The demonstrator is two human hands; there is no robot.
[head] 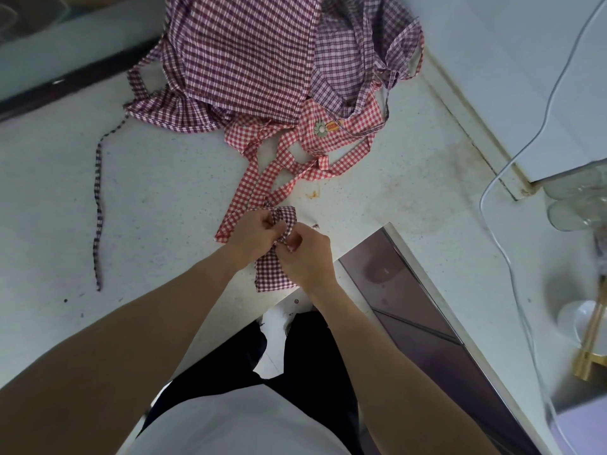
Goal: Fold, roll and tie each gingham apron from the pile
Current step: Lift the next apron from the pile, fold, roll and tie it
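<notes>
At the near edge of the white countertop (157,178), the left hand (254,233) and right hand (307,254) both pinch the strap of a small rolled dark-red gingham apron (272,270). The pile of gingham aprons (249,57) lies farther back, a red-checked apron (328,133) at its front.

My left hand (254,233) and right hand (303,254) meet at the counter (157,192) edge, both pinching the tie on a small dark-red gingham roll (272,267). At 12 o'clock lies the apron pile (243,57); a red apron (331,133) trails its straps (262,178) toward my hands. A loose dark strap (98,198) lies at 9 o'clock, a clear cable (512,159) at 3 o'clock.
</notes>
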